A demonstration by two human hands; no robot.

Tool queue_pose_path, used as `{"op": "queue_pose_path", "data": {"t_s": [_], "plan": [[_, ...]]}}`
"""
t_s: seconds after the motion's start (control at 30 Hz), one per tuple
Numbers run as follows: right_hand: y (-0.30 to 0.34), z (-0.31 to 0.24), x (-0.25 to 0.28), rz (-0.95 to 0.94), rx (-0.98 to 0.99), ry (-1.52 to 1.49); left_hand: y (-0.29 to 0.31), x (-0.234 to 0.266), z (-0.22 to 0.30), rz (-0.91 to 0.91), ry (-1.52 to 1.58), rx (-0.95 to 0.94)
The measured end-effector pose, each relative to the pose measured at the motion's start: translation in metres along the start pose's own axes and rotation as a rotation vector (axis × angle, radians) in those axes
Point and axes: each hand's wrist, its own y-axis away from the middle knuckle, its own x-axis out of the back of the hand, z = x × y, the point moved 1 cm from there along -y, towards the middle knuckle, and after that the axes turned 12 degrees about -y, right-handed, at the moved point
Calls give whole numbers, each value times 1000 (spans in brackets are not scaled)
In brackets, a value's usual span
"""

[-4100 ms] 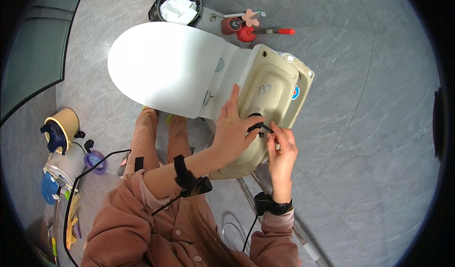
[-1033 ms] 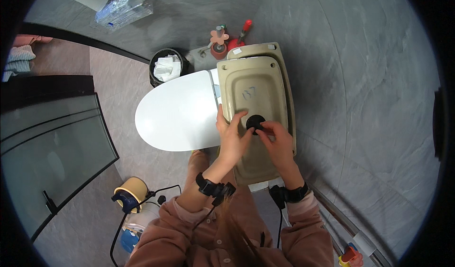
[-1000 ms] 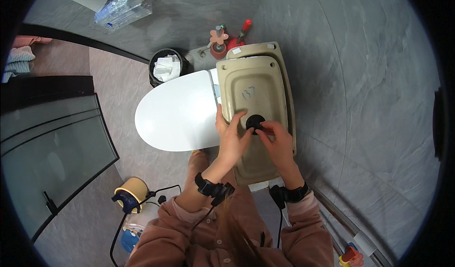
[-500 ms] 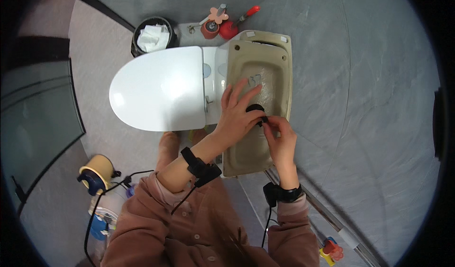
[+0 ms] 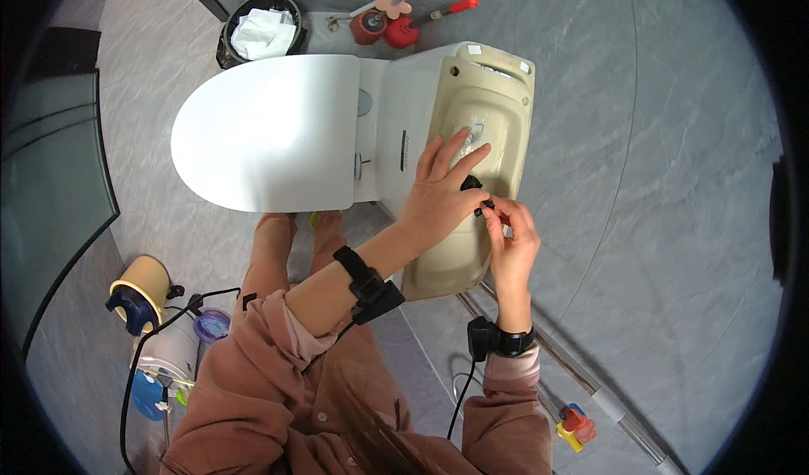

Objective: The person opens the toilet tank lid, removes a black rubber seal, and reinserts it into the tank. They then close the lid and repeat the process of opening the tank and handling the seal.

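Observation:
A tan, unglazed tank lid (image 5: 447, 256) lies with its hollow underside up on top of the white toilet tank (image 5: 404, 180). Near the middle of its hollow sits a round black plastic fitting (image 5: 472, 183). My left hand (image 5: 438, 197) reaches over the lid with its fingers spread and stretched out, its thumb touching the fitting's edge. From the right, my right hand (image 5: 512, 230) pinches a small black plastic piece (image 5: 484, 208) between thumb and fingers, right beside my left thumb. Whether this piece is joined to the fitting, I cannot tell.
The white toilet seat cover (image 5: 270, 138) is down at left. Behind stand a black bin (image 5: 261, 32) with white paper and a red plunger (image 5: 403, 32). A beige bucket (image 5: 143, 281) is at lower left. A metal rail (image 5: 573, 370) runs at lower right.
The view has shifted, so toilet and lid sit slightly differently in the picture. Both hands stay at the black fitting, with my right hand still pinching the small piece.

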Motion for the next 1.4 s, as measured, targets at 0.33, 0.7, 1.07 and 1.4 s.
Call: {"op": "queue_pose_path", "data": {"t_s": [0.33,0.7,1.07,1.4], "plan": [[20,-7,-2,90,-67,-62,-1,-4,-2,43,13,-38],[18,-2,1,73,-77,-31,-1,-6,-1,10,-41,-9],[9,-3,1,76,-34,118,0,-3,-1,-24,-64,-19],[3,1,1,30,29,239,0,-3,0,-14,-72,-14]]}}
